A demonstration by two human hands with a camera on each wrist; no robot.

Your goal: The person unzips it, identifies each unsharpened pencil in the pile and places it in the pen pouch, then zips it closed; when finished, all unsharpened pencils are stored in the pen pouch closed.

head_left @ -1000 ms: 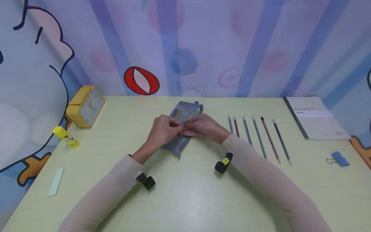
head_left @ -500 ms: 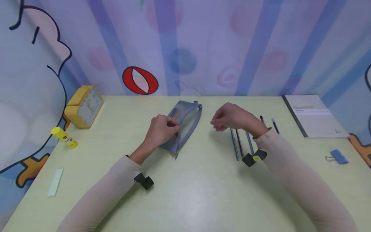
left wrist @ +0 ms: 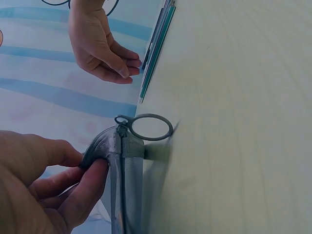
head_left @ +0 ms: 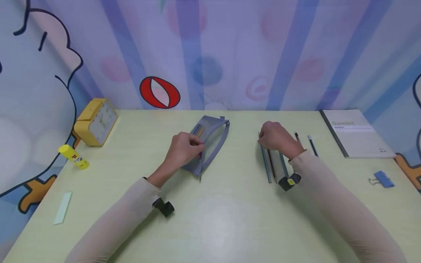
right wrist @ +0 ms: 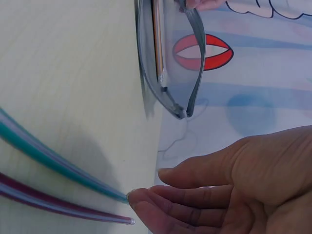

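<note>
My left hand [head_left: 185, 147] pinches the near-side rim of a grey see-through pencil case [head_left: 210, 123] between thumb and fingers. Its zipped mouth gapes, and a few pencils [right wrist: 157, 39] lie inside. My right hand [head_left: 277, 137] is low over the far ends of a row of pencils to the right of the case. In the right wrist view its thumb stands apart from the fingers, and a fingertip is at the end of a teal pencil [right wrist: 58, 165]. A dark red pencil [right wrist: 63, 208] lies beside that one. My right hand and sleeve hide part of the row.
A yellow clock [head_left: 95, 122], a yellow glue stick [head_left: 74, 157] and a pale green strip [head_left: 62, 208] are at the left. On the right lie a notebook [head_left: 360, 135] and a blue binder clip [head_left: 383, 179]. A patterned curtain [head_left: 236, 54] hangs behind the table.
My right hand has left the case's zip, moved right and come down over the pencils. The case's mouth has opened wider. My left hand stays on the case.
</note>
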